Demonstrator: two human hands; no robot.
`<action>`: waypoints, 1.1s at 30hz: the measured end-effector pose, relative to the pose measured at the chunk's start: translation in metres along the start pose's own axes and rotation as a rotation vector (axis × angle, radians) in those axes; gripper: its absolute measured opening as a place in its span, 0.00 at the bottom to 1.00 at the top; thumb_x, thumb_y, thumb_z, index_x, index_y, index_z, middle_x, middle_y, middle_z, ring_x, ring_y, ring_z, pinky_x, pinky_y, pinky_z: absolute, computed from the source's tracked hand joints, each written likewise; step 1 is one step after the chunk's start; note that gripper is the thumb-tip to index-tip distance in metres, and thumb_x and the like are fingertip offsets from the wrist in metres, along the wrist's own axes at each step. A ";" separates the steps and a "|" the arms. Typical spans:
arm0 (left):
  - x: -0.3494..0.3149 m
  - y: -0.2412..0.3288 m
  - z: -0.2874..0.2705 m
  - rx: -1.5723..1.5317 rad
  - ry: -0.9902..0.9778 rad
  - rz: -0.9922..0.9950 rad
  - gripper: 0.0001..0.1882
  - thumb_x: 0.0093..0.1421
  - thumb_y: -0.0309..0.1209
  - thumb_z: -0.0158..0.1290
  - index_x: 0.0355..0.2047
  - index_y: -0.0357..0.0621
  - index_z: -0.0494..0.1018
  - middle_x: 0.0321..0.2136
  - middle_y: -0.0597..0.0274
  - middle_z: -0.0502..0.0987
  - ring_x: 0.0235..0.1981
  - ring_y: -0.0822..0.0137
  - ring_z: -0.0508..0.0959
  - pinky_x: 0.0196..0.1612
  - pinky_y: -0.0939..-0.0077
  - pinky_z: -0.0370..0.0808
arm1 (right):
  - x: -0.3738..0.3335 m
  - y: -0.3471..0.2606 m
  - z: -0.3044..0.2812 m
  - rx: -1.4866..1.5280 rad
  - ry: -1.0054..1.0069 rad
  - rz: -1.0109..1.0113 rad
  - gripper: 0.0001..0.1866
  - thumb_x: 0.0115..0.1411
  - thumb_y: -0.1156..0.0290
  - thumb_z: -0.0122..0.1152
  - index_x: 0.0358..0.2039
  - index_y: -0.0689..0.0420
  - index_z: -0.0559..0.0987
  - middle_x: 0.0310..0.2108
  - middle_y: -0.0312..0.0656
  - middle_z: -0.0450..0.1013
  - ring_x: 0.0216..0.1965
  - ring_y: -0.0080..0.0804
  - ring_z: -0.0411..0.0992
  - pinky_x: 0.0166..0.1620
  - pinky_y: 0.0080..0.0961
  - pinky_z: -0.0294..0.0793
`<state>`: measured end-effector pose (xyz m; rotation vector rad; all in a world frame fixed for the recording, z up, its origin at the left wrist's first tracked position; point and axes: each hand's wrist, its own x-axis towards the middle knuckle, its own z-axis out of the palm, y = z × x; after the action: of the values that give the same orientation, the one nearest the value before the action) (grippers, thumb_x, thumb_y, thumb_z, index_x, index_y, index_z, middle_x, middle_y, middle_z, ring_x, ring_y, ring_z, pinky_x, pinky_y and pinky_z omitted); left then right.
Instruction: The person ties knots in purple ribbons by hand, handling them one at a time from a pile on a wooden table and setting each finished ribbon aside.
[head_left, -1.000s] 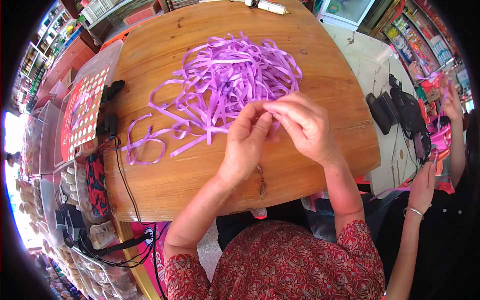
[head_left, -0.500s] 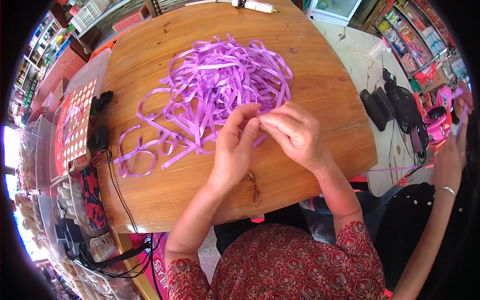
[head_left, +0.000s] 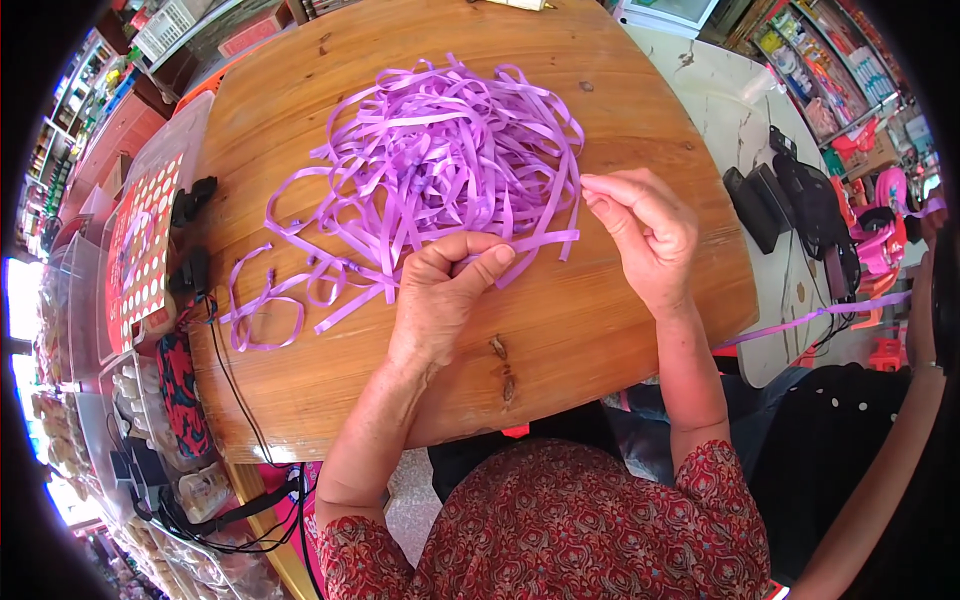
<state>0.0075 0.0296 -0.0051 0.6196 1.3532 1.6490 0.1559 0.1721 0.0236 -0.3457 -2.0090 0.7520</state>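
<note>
A large tangled heap of purple ribbon point(head_left: 455, 130) lies on the wooden table point(head_left: 660, 140). My left hand point(head_left: 445, 290) is closed at the near side of the heap, thumb and bent forefinger pinching a flat ribbon strip. The free end of that strip point(head_left: 550, 240) sticks out to the right from the grip. Off to the right of the heap, my right hand point(head_left: 652, 235) is raised over the table, its fingertips drawn together in a pinch. Whether anything thin is between them I cannot make out.
Knotted loose ribbon point(head_left: 268, 315) trails at the table's left. Plastic bins and a dotted red sheet point(head_left: 148, 250) stand beside that edge, with black cables point(head_left: 235, 385). At right, a marbled table point(head_left: 770, 345) holds black devices point(head_left: 765, 205). A co-worker's arm point(head_left: 880, 480) and a stretched purple ribbon point(head_left: 820, 315) are there.
My hands, close together before, have moved apart: the right one to the right, the left slightly left and down. The strip's end now shows. At far right, the co-worker's ribbon has stretched out.
</note>
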 end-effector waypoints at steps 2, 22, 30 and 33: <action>-0.002 0.000 0.000 0.017 -0.004 0.007 0.04 0.55 0.25 0.59 0.32 0.43 0.79 0.24 0.75 0.75 0.25 0.84 0.69 0.30 0.89 0.66 | 0.001 -0.006 -0.004 -0.060 -0.089 -0.057 0.11 0.50 0.81 0.63 0.37 0.62 0.80 0.33 0.41 0.75 0.33 0.29 0.73 0.34 0.21 0.72; 0.002 -0.002 -0.003 0.203 0.015 0.174 0.02 0.55 0.24 0.59 0.29 0.41 0.79 0.25 0.74 0.75 0.26 0.83 0.68 0.30 0.88 0.66 | -0.016 -0.004 0.010 0.015 -0.368 -0.049 0.07 0.47 0.79 0.66 0.29 0.60 0.80 0.26 0.37 0.71 0.28 0.28 0.68 0.32 0.23 0.66; -0.005 -0.008 0.009 -0.165 0.000 0.129 0.07 0.58 0.20 0.54 0.38 0.38 0.74 0.31 0.70 0.76 0.32 0.81 0.72 0.38 0.88 0.69 | -0.028 -0.011 0.035 0.962 -0.229 0.560 0.08 0.56 0.81 0.58 0.38 0.65 0.79 0.32 0.39 0.72 0.33 0.23 0.68 0.36 0.17 0.66; -0.007 -0.015 0.016 -0.115 0.003 0.328 0.07 0.58 0.19 0.54 0.38 0.38 0.74 0.31 0.70 0.74 0.32 0.80 0.70 0.37 0.88 0.67 | -0.025 -0.009 0.036 0.724 -0.184 0.402 0.10 0.56 0.82 0.58 0.39 0.64 0.79 0.32 0.38 0.72 0.33 0.24 0.68 0.36 0.18 0.67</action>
<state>0.0286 0.0317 -0.0139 0.8035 1.1946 1.9735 0.1388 0.1387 -0.0013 -0.2527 -1.6965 1.7426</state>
